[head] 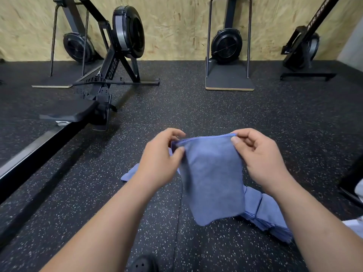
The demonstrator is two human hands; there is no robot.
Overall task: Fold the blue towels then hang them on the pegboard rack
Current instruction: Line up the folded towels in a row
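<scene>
Left hand (163, 158) and right hand (259, 158) each pinch a top corner of the towel (212, 179), held up above the floor (216, 110). Match corners squarely before creasing; more towels lie in a stack (269, 214) below.

Towel stack (263, 211) half hidden behind held towel (212, 173) and right forearm (318, 222). Loose towel (129, 173) mostly behind left hand (159, 163). Rower rail (29, 154) runs off left edge. Dark object (142, 264) at bottom edge (cut off, can't identify). Held towel's left side blurred.
</scene>
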